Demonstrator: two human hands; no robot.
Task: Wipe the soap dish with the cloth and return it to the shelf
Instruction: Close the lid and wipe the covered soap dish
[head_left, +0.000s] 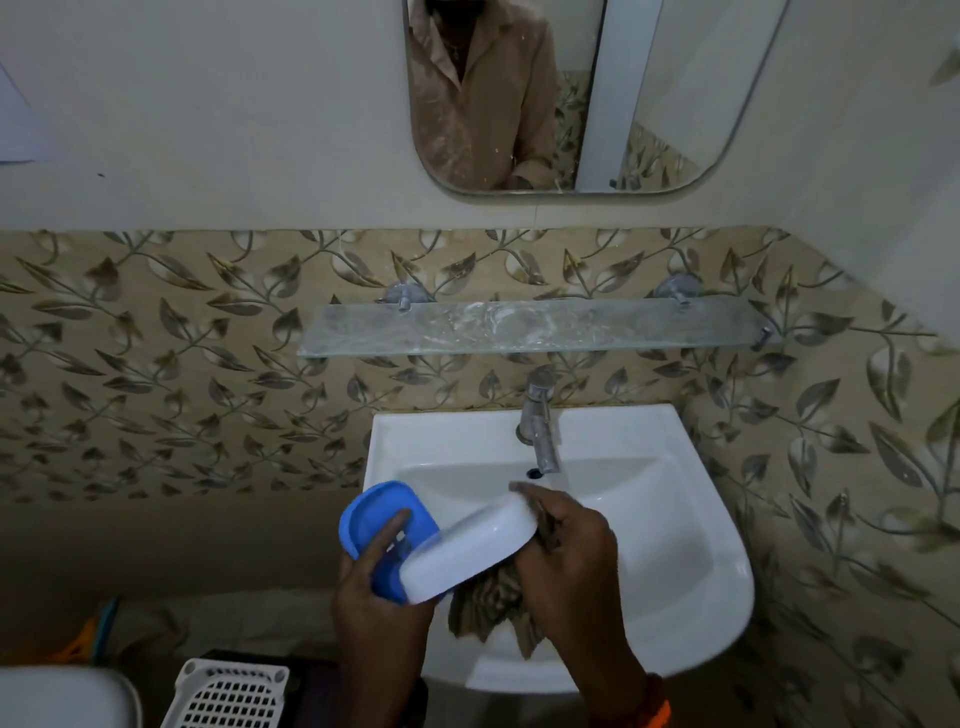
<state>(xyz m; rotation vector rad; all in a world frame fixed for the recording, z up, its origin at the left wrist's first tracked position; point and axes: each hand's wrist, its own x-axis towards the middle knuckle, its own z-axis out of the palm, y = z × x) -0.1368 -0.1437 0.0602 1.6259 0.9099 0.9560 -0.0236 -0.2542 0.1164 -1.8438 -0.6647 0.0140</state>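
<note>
Over the left front of the sink, my left hand (379, 587) holds the soap dish: a blue lid part (382, 512) and a white oval tray part (470, 548) tilted toward me. My right hand (566, 551) grips the brown cloth (493, 603) and presses it against the white tray's right end and underside; the cloth hangs down below the dish. The glass shelf (530, 330) is mounted on the wall above the tap, with nothing standing on it and pale smears on its surface.
A white wash basin (675, 519) sits below the shelf with a metal tap (540, 421) at its back. A mirror (571, 93) hangs above. A white perforated basket (228, 696) and a white rounded object (62, 696) stand at lower left.
</note>
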